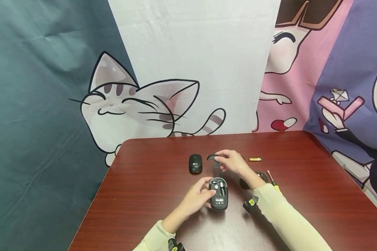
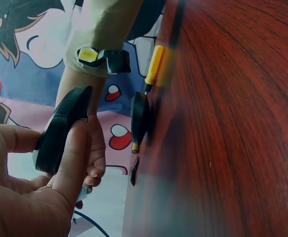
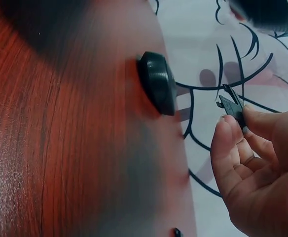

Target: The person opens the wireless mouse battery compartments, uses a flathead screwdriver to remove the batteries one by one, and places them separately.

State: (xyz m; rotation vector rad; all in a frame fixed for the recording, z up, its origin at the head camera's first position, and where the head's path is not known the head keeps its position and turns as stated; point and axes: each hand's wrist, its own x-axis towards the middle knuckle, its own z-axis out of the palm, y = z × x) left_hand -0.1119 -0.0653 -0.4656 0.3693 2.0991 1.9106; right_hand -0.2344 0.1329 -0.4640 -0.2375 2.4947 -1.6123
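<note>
My left hand [image 1: 194,199] grips a dark computer mouse [image 1: 219,203] above the table, its underside turned up and label showing. The battery compartment [image 1: 222,188] is uncovered, with something silvery inside. Beyond it, my right hand [image 1: 233,161] pinches a thin dark battery cover [image 3: 233,109] between thumb and fingers; the cover has a curved edge and is held up off the tabletop. In the left wrist view, the held mouse [image 2: 60,131] appears side-on between thumb and fingers.
A second black mouse [image 1: 195,164] stands upright, left of the cover. To the right lie a gold-coloured battery [image 1: 255,159] and a screwdriver [image 2: 155,65] with a yellow handle. Another dark mouse [image 2: 140,118] sits on the reddish-brown table [image 1: 138,181], partly hidden by my right forearm.
</note>
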